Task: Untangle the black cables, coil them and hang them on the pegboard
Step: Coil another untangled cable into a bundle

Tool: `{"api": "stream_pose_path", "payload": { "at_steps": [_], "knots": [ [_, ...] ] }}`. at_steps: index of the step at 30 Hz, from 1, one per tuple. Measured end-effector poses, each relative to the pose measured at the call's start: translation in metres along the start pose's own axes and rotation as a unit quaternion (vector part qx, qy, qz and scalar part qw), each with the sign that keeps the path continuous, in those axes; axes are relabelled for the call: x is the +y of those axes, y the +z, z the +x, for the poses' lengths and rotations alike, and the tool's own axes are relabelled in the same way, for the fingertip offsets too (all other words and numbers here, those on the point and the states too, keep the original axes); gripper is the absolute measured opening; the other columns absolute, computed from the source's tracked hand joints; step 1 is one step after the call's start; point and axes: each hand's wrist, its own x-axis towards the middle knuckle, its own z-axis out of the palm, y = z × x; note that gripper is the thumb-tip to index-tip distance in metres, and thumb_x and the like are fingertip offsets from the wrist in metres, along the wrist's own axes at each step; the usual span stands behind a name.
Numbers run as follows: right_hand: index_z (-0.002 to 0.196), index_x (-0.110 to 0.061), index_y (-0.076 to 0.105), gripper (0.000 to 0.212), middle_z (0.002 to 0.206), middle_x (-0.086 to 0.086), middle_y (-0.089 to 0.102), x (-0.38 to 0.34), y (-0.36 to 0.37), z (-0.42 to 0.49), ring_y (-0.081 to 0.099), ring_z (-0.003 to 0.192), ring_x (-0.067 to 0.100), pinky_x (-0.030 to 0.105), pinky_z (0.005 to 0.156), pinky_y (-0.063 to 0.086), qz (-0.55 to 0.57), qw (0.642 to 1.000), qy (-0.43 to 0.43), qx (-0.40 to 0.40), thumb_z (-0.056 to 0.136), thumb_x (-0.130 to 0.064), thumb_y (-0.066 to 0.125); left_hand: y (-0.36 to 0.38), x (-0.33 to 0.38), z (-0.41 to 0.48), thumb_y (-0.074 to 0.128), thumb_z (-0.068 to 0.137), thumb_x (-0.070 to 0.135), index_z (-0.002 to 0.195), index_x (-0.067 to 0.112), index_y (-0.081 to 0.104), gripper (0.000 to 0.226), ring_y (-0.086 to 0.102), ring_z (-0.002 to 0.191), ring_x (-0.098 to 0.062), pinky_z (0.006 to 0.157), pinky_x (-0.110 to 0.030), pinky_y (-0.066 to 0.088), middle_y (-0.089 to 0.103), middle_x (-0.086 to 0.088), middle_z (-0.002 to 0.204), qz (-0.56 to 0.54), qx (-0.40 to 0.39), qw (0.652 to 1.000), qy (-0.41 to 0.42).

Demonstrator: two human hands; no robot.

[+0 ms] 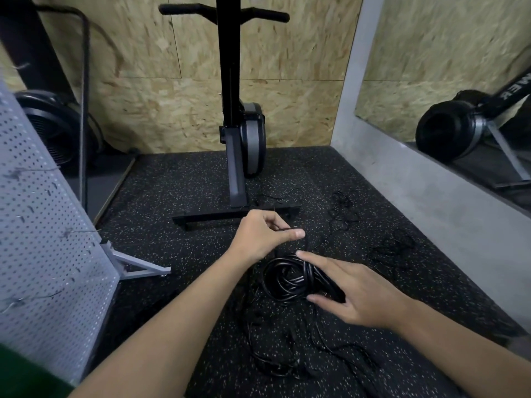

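Pinched by the left hand point(263, 234), a cable strand point(283, 229) is held just beyond the coil point(283, 280), which is seemingly steadied by the straight-fingered right hand point(356, 294); slack should be drawn slowly toward the coil.

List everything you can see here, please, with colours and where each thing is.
cable coil: one, black, floor centre, under right hand
thin cable: one, black, pinched by left fingers
loose cables: several tangles, black, floor right and near
pegboard: one, grey, standing left
exercise machine: one, black and grey, by back wall
mirror: one, right wall
floor: black, speckled
left hand: one, pinches thin cable
right hand: one, fingers straight, rests on coil
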Motion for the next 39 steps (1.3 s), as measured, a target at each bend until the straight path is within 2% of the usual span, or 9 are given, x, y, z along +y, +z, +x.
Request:
{"api": "stream_pose_path", "payload": {
  "at_steps": [4, 9, 12, 15, 19, 22, 27, 33, 39],
  "knots": [
    [0.163, -0.04, 0.019, 0.071, 0.111, -0.007, 0.067, 0.008, 0.003, 0.001, 0.057, 0.077, 0.001, 0.026, 0.072, 0.056, -0.009, 1.0, -0.013, 0.019, 0.104, -0.058, 0.053, 0.002, -0.009, 0.0, 0.09, 0.073, 0.053, 0.076, 0.014, 0.078, 0.041, 0.062, 0.065, -0.006, 0.073, -0.029, 0.053, 0.07, 0.004, 0.07, -0.037, -0.053, 0.997, -0.033],
    [0.16, -0.035, 0.03, 0.067, 0.131, -0.006, 0.065, 0.014, -0.004, -0.001, 0.068, 0.107, 0.011, 0.031, 0.085, 0.061, 0.047, 0.996, -0.016, 0.076, 0.102, -0.051, 0.06, 0.003, -0.023, -0.003, 0.074, 0.091, 0.05, 0.09, 0.01, 0.082, 0.041, 0.073, 0.087, -0.023, 0.09, -0.034, 0.056, 0.078, -0.011, 0.093, -0.143, -0.162, 0.972, -0.091],
    [0.158, -0.038, 0.033, 0.066, 0.14, -0.014, 0.057, 0.009, -0.011, 0.0, 0.066, 0.116, 0.004, 0.025, 0.09, 0.061, 0.102, 0.985, 0.001, 0.14, 0.101, -0.044, 0.064, 0.01, -0.04, -0.002, 0.064, 0.103, 0.025, 0.082, 0.012, 0.078, 0.028, 0.058, 0.078, -0.03, 0.071, -0.033, 0.048, 0.066, -0.019, 0.09, -0.191, -0.17, 0.957, -0.139],
    [0.156, -0.039, 0.033, 0.067, 0.137, -0.019, 0.056, 0.002, -0.013, 0.005, 0.063, 0.118, -0.001, 0.017, 0.094, 0.055, 0.155, 0.971, 0.026, 0.178, 0.099, -0.034, 0.067, 0.021, -0.044, -0.004, 0.051, 0.105, 0.005, 0.08, 0.009, 0.062, 0.028, 0.045, 0.059, -0.014, 0.058, -0.029, 0.039, 0.054, -0.001, 0.065, -0.163, -0.192, 0.957, -0.143],
    [0.154, -0.039, 0.033, 0.067, 0.131, -0.024, 0.057, 0.002, -0.013, 0.012, 0.063, 0.111, -0.008, 0.012, 0.089, 0.051, 0.157, 0.965, 0.073, 0.198, 0.098, -0.03, 0.068, 0.033, -0.032, -0.013, 0.054, 0.108, 0.03, 0.085, 0.024, 0.079, 0.034, 0.036, 0.049, -0.009, 0.049, -0.02, 0.034, 0.044, -0.001, 0.064, -0.042, -0.203, 0.976, -0.072],
    [0.151, -0.042, 0.035, 0.063, 0.124, -0.021, 0.064, 0.014, -0.012, 0.014, 0.065, 0.111, -0.003, 0.021, 0.094, 0.055, 0.147, 0.954, 0.137, 0.223, 0.098, -0.034, 0.069, 0.038, -0.021, -0.017, 0.051, 0.107, 0.046, 0.094, 0.023, 0.081, 0.04, 0.03, 0.044, -0.009, 0.049, -0.026, 0.031, 0.037, 0.006, 0.052, 0.042, -0.178, 0.983, -0.034],
    [0.152, -0.051, 0.025, 0.062, 0.126, -0.003, 0.068, 0.043, 0.0, 0.012, 0.068, 0.112, 0.022, 0.05, 0.091, 0.058, 0.029, 0.961, 0.235, 0.146, 0.099, -0.052, 0.059, 0.051, 0.005, -0.022, 0.052, 0.107, 0.044, 0.077, 0.013, 0.073, 0.048, 0.054, 0.051, -0.018, 0.059, -0.033, 0.049, 0.061, 0.0, 0.057, 0.224, -0.146, 0.961, 0.065],
    [0.15, -0.051, 0.022, 0.059, 0.117, -0.002, 0.068, 0.06, 0.006, 0.013, 0.068, 0.102, 0.024, 0.048, 0.083, 0.058, -0.015, 0.96, 0.269, 0.073, 0.101, -0.054, 0.055, 0.045, 0.029, -0.022, 0.047, 0.109, 0.047, 0.096, 0.014, 0.071, 0.043, 0.064, 0.077, -0.029, 0.069, -0.037, 0.049, 0.067, -0.006, 0.082, 0.389, -0.15, 0.901, 0.116],
    [0.148, -0.055, 0.026, 0.069, 0.116, -0.019, 0.066, 0.047, -0.001, 0.003, 0.065, 0.098, 0.0, 0.036, 0.087, 0.057, 0.072, 0.979, 0.17, -0.086, 0.091, -0.067, 0.064, 0.018, 0.017, -0.018, 0.063, 0.102, 0.039, 0.098, 0.021, 0.071, 0.02, 0.063, 0.09, -0.014, 0.084, -0.041, 0.055, 0.069, 0.006, 0.097, 0.315, -0.207, 0.912, 0.159]
  ]
}}
